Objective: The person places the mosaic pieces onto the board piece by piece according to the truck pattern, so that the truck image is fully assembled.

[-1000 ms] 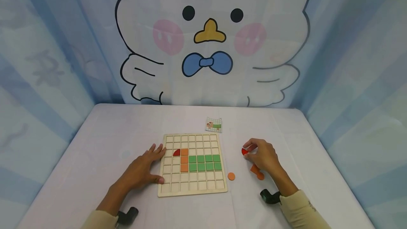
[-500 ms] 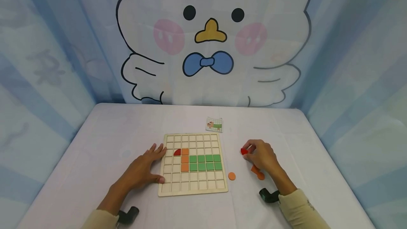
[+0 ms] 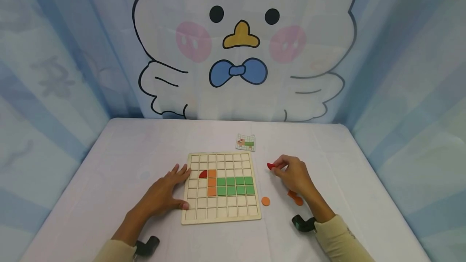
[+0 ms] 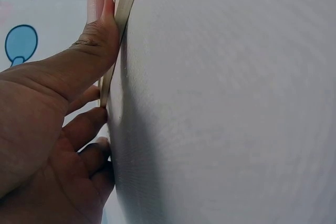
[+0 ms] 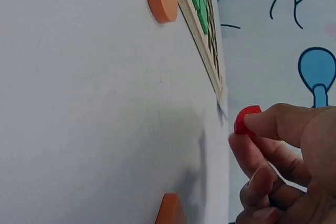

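My right hand (image 3: 295, 174) pinches a small red piece (image 5: 245, 119) between thumb and fingertips, above the table to the right of the wooden grid board (image 3: 221, 214). With its thumb and fingertips, my left hand (image 3: 162, 192) touches the board's left edge, fingers spread and extended; the left wrist view shows the thumb (image 4: 102, 22) on the rim. Set in the board are a dark red quarter-round piece (image 3: 203, 174), a column of orange squares (image 3: 212, 182) and two rows of green squares (image 3: 231, 181). The pinched piece's full outline is partly covered by the fingers.
A small picture card (image 3: 245, 142) lies behind the board. One orange disc (image 3: 265, 201) is close to the board's right edge. More orange pieces (image 3: 298, 201) lie below the right hand, near the forearm. A printed curtain stands behind the table.
My right hand has moved left and slightly away from me, carrying the red piece toward the board and clear of the orange pieces. My left hand and the board have stayed put.
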`<move>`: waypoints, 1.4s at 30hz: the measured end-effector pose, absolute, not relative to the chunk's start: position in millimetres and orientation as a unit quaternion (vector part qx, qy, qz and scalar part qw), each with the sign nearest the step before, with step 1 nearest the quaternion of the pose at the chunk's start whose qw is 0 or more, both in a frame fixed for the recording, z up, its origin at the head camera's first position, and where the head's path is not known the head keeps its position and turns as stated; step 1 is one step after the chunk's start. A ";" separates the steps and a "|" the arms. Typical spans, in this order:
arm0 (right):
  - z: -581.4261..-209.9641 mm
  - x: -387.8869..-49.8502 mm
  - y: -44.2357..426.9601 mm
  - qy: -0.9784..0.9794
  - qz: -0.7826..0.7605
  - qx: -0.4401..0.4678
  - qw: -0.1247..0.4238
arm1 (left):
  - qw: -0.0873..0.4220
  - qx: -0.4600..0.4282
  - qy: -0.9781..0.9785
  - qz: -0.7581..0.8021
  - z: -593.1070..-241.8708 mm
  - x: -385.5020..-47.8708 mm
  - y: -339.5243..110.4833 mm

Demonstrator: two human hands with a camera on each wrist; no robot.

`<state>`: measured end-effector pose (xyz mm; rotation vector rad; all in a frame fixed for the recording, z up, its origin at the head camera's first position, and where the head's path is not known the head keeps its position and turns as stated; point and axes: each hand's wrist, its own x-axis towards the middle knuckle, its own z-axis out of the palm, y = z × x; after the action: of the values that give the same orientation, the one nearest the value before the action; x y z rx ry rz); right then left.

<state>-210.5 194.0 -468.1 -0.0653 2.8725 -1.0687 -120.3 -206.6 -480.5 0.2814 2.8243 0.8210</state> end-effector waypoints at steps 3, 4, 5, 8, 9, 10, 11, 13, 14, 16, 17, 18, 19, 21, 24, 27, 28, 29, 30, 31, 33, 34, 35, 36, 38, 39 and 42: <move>-468.3 -211.1 189.5 0.929 -0.365 -0.038 0.035 | 0.093 0.096 0.952 0.275 -480.7 -120.4 -206.6; -468.7 -211.2 188.3 0.927 -0.371 -0.049 0.035 | 0.093 0.095 0.952 0.275 -480.7 -120.4 -206.5; -469.0 -211.2 186.8 0.925 -0.374 -0.058 0.036 | 0.093 0.095 0.952 0.274 -480.8 -120.4 -206.4; -470.3 -211.4 182.0 0.921 -0.378 -0.088 0.038 | 0.093 0.094 0.953 0.274 -480.8 -120.5 -206.0; -470.4 -211.2 179.9 0.919 -0.380 -0.098 0.039 | 0.093 0.093 0.953 0.274 -481.0 -120.5 -205.9; -470.5 -211.1 177.8 0.917 -0.382 -0.105 0.039 | 0.094 0.093 0.953 0.274 -481.1 -120.5 -205.8; -470.7 -211.1 175.3 0.916 -0.384 -0.108 0.041 | 0.094 0.092 0.953 0.274 -481.2 -120.5 -205.7; -470.8 -210.9 169.9 0.914 -0.387 -0.113 0.045 | 0.095 0.091 0.953 0.274 -481.7 -120.6 -205.6; -470.7 -210.8 167.0 0.913 -0.389 -0.113 0.048 | 0.096 0.090 0.953 0.273 -482.1 -120.8 -205.6; -470.5 -210.8 161.4 0.911 -0.394 -0.111 0.055 | 0.096 0.090 0.953 0.273 -482.6 -121.3 -205.4; -470.5 -210.8 158.8 0.909 -0.397 -0.111 0.058 | 0.096 0.090 0.953 0.273 -483.0 -121.7 -205.4; -470.3 -210.8 156.2 0.907 -0.400 -0.112 0.061 | 0.096 0.089 0.953 0.274 -483.5 -122.1 -205.4; -469.8 -210.7 153.9 0.904 -0.407 -0.114 0.064 | 0.097 0.088 0.953 0.274 -484.0 -122.6 -205.3; -468.9 -210.5 149.7 0.898 -0.418 -0.122 0.069 | 0.096 0.090 0.953 0.274 -483.9 -123.0 -205.0; -467.6 -210.2 143.8 0.888 -0.430 -0.145 0.067 | 0.096 0.089 0.953 0.272 -483.8 -123.3 -204.6; -466.3 -210.0 137.8 0.882 -0.435 -0.168 0.058 | 0.094 0.091 0.954 0.270 -482.9 -123.0 -204.3; -465.8 -209.9 135.5 0.880 -0.439 -0.173 0.057 | 0.094 0.091 0.954 0.270 -482.6 -123.0 -204.3; -465.5 -209.8 133.1 0.878 -0.442 -0.178 0.056 | 0.094 0.092 0.954 0.270 -482.5 -122.9 -204.3; -465.2 -209.7 130.5 0.876 -0.444 -0.181 0.057 | 0.094 0.092 0.954 0.270 -482.2 -122.8 -204.2; -464.5 -209.6 127.7 0.872 -0.449 -0.185 0.059 | 0.094 0.093 0.954 0.269 -482.0 -122.7 -204.2; -463.4 -209.2 121.7 0.868 -0.453 -0.193 0.064 | 0.093 0.094 0.954 0.270 -482.3 -122.8 -204.5; -463.2 -209.0 118.7 0.867 -0.453 -0.198 0.067 | 0.093 0.094 0.954 0.270 -482.3 -122.7 -204.6; -462.7 -208.9 115.5 0.866 -0.453 -0.202 0.068 | 0.093 0.093 0.954 0.270 -482.7 -122.7 -204.9; -461.9 -208.4 112.2 0.865 -0.453 -0.206 0.069 | 0.093 0.093 0.954 0.271 -483.0 -122.6 -205.1; -460.4 -207.6 105.8 0.865 -0.450 -0.213 0.070 | 0.093 0.093 0.953 0.271 -483.7 -122.3 -205.5; -459.7 -207.1 102.5 0.865 -0.448 -0.215 0.070 | 0.093 0.093 0.954 0.271 -484.0 -122.2 -205.8; -457.6 -205.7 93.1 0.864 -0.446 -0.223 0.072 | 0.094 0.093 0.954 0.270 -484.6 -122.1 -206.3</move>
<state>-205.7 93.1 -457.6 -0.6690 2.5969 -1.3401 -122.1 -206.3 -484.6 0.2759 2.8303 0.7998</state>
